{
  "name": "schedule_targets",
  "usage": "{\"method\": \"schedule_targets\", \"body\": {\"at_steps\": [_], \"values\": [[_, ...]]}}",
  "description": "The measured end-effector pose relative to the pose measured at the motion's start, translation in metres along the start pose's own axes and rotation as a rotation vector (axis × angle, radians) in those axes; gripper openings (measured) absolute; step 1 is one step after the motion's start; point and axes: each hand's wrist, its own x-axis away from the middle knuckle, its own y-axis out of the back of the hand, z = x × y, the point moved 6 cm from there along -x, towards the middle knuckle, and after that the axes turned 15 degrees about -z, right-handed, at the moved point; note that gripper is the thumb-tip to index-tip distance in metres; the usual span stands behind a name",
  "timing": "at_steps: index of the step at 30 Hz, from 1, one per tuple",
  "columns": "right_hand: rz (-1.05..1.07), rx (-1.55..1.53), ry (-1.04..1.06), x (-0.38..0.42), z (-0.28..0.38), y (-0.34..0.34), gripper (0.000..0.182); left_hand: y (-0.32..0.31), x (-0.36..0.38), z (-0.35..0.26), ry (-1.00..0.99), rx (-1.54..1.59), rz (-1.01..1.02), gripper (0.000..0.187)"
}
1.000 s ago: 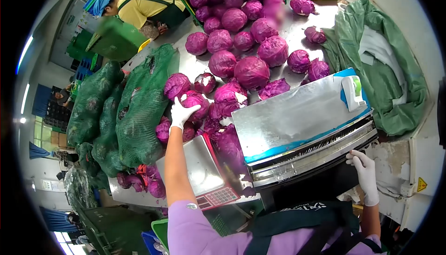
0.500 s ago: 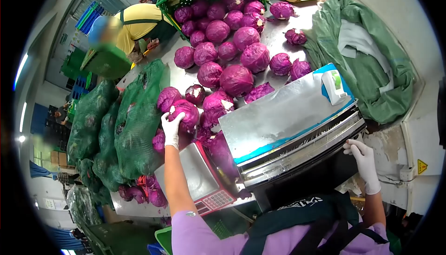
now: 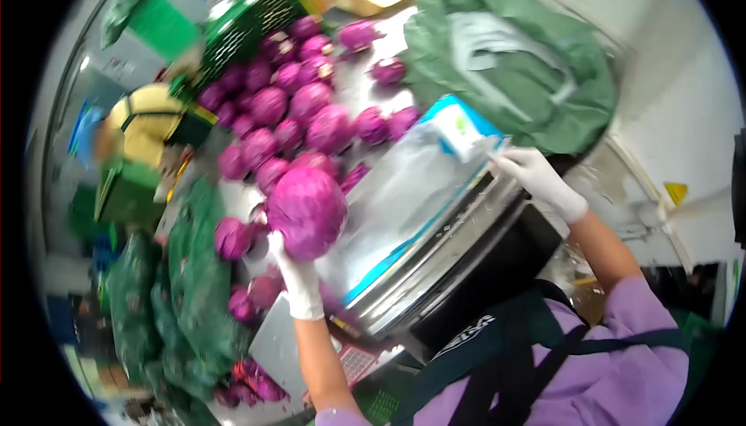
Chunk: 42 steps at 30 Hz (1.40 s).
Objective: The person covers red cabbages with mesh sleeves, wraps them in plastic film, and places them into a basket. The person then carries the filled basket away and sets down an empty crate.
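Observation:
My left hand [image 3: 296, 274], in a white glove, holds a large red cabbage [image 3: 308, 212] raised in front of the others. The palm and fingers support it from below. My gloved right hand [image 3: 542, 181] is at the right end of a film wrapping machine [image 3: 404, 193], its fingertips pinched on what looks like the edge of thin clear plastic film [image 3: 491, 163]; blur hides the exact grip. A white dispenser [image 3: 460, 132] sits on the machine's blue-edged top plate, beside these fingers. Several red cabbages [image 3: 268, 105] lie on the metal table behind the raised one.
A green crate [image 3: 252, 26] with cabbages stands at the back. Filled green net sacks [image 3: 198, 271] line the left side. A scale [image 3: 280, 348] is below my left forearm. A green sack [image 3: 505, 69] lies at the back right. Another person [image 3: 148, 115] in yellow bends at the far left.
My left hand has lifted the cabbage off the pile, toward the machine. My right hand has moved from the machine's front right corner up to its plate edge. The whole view has shifted.

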Motion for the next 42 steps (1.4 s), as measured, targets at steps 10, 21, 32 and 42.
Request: {"method": "schedule_targets", "body": {"at_steps": [10,21,32,42], "values": [[-0.601,0.504,0.040,-0.154,-0.125,0.080,0.026,-0.155,0.093,0.015,-0.723,-1.169,0.343,0.088],[-0.140,1.517,0.049,-0.168,-0.182,0.129,0.024,-0.122,0.084,0.024,-0.384,-0.903,0.205,0.081],[-0.030,1.454,0.186,-0.163,-0.185,0.147,0.022,-0.096,0.104,-0.003,-0.504,-0.803,0.032,0.053],[-0.520,0.585,0.270,-0.161,-0.059,0.145,0.030,-0.227,0.275,-0.112,-0.350,0.321,1.531,0.016]]}}
